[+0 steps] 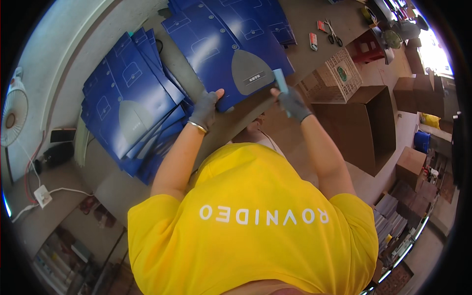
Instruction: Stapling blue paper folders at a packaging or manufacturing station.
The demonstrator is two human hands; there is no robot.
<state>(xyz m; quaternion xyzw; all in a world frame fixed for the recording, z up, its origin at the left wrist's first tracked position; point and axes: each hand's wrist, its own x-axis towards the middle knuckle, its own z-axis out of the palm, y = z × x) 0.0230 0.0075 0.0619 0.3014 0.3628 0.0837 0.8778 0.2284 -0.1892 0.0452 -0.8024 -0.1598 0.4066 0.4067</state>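
Note:
In a grey glove with bare fingertips, my left hand point(205, 109) is at the near left corner of a blue printed sheet point(209, 46), closed at its edge. The sheet has pale line drawings and a grey rounded panel. It lies on top of similar overlapping sheets. My right hand point(294, 104), gloved the same way, is closed around a light-blue flat bar-shaped tool point(280, 80), which stands up by the sheet's near right corner. The tool's exact kind cannot be made out. Another fanned stack of blue sheets point(110, 93) lies left of my left hand.
On the grey table point(314, 14) lie scissors point(335, 35) and small red-and-white packs point(313, 41). Right of the table stand a woven plastic basket point(339, 73) and an open cardboard box point(361, 128). A fan point(14, 115) and a power strip point(43, 196) are at the far left.

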